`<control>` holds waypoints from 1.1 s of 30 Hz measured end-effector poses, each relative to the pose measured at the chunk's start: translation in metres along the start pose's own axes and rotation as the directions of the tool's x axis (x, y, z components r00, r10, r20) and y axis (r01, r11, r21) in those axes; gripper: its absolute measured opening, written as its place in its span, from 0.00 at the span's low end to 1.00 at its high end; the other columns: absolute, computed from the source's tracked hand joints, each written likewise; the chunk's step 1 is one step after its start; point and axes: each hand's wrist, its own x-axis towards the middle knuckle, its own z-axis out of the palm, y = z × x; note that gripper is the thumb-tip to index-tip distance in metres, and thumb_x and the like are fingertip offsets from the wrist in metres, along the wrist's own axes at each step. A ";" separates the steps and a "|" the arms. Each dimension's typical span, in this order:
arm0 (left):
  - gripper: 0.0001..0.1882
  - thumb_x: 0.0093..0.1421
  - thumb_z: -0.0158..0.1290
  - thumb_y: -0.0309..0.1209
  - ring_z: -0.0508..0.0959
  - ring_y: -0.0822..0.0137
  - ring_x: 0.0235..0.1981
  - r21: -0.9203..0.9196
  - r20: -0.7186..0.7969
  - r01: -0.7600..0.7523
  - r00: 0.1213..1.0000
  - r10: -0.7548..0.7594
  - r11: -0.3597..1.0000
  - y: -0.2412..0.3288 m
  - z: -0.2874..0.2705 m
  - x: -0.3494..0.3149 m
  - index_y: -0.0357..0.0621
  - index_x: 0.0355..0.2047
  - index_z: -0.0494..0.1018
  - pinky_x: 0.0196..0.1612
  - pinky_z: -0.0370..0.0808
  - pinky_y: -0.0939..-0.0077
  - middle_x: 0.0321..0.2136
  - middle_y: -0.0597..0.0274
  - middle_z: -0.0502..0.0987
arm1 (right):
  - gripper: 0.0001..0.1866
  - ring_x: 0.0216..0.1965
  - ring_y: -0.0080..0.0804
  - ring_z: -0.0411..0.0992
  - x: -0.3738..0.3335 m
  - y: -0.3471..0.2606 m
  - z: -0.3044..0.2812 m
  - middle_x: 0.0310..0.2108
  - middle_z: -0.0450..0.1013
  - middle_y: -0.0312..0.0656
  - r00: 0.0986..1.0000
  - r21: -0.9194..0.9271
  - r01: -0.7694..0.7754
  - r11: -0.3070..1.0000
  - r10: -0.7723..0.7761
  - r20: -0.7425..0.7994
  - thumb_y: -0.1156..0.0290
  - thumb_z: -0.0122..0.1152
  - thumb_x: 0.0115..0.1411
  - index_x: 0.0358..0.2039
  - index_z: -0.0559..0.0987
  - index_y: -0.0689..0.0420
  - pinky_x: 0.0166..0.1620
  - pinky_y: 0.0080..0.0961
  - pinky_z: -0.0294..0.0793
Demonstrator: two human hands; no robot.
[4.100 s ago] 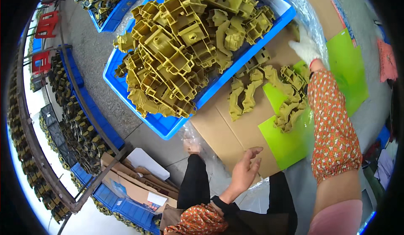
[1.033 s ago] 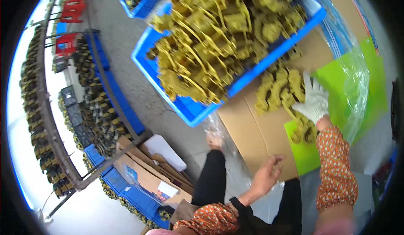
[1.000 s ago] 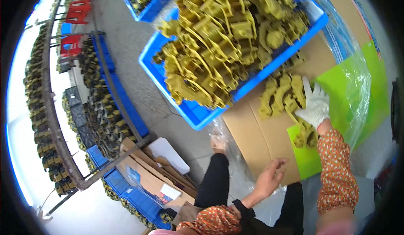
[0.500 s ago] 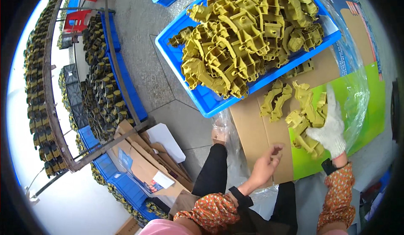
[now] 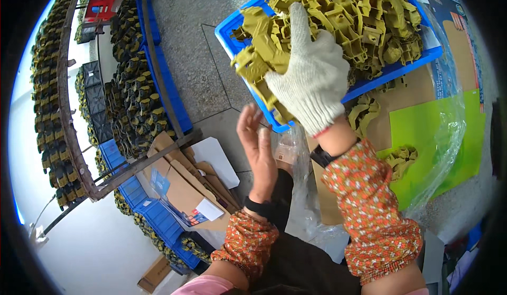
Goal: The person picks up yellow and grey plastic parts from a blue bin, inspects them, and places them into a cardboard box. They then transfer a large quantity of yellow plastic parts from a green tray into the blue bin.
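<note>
My right hand, in a white knitted glove, is closed on olive-yellow moulded plastic parts over the near left corner of a blue plastic bin. Its palm and some fingertips are hidden behind the glove's back. The bin holds a heaped pile of similar plastic parts. Below that corner is my bare left hand, with fingers stretched upward and nothing in it. More plastic parts lie on the cardboard, and a few loose parts rest on a bright green sheet, partly behind my right sleeve.
Clear plastic film lies crumpled across the green sheet. Flattened cardboard leans beside a metal rack at left. Blue bins and stacked dark-and-yellow parts stand beyond it. A red stool is at the far left.
My right hand has moved from the green sheet up and left to the bin, carrying plastic parts. My left hand has moved left and up. Fewer parts now show on the sheet.
</note>
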 end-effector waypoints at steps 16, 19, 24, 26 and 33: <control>0.62 0.61 0.68 0.44 0.45 0.33 0.77 0.646 0.367 -0.417 0.904 0.219 0.640 -0.059 0.033 0.152 0.49 0.79 0.33 0.73 0.46 0.31 0.76 0.31 0.43 | 0.21 0.59 0.53 0.72 -0.180 0.137 0.008 0.57 0.76 0.49 0.997 0.256 -0.041 0.966 0.022 0.076 0.71 0.63 0.63 0.58 0.80 0.55 0.63 0.47 0.69; 0.64 0.60 0.69 0.35 0.54 0.36 0.75 0.624 0.392 -0.399 0.904 0.173 0.672 -0.065 0.028 0.156 0.47 0.79 0.30 0.73 0.52 0.40 0.74 0.29 0.49 | 0.22 0.60 0.53 0.72 -0.234 0.200 0.014 0.58 0.75 0.51 0.934 0.223 -0.348 0.910 0.317 0.165 0.69 0.63 0.63 0.58 0.79 0.58 0.63 0.45 0.69; 0.47 0.69 0.55 0.21 0.59 0.56 0.73 0.361 0.376 -0.203 0.925 0.057 0.910 -0.035 0.033 0.147 0.48 0.80 0.38 0.74 0.58 0.62 0.76 0.47 0.51 | 0.36 0.65 0.56 0.68 -0.220 0.265 0.059 0.63 0.70 0.59 0.753 0.249 -0.650 0.718 0.651 0.090 0.57 0.69 0.61 0.63 0.72 0.67 0.69 0.44 0.64; 0.44 0.70 0.55 0.23 0.60 0.59 0.73 0.346 0.354 -0.218 0.931 0.088 0.913 -0.038 0.022 0.148 0.47 0.80 0.44 0.74 0.59 0.63 0.76 0.48 0.54 | 0.47 0.67 0.59 0.65 -0.171 0.252 0.066 0.67 0.65 0.63 0.811 0.217 -0.584 0.782 0.574 0.117 0.53 0.72 0.57 0.67 0.63 0.70 0.72 0.42 0.61; 0.30 0.68 0.51 0.19 0.62 0.56 0.72 0.459 0.149 -0.394 0.918 0.368 0.797 -0.021 0.037 0.081 0.38 0.70 0.63 0.73 0.59 0.58 0.69 0.51 0.63 | 0.60 0.61 0.71 0.67 -0.112 0.207 0.104 0.65 0.61 0.68 0.535 0.064 -0.842 0.535 0.815 0.225 0.52 0.80 0.49 0.75 0.52 0.51 0.64 0.51 0.71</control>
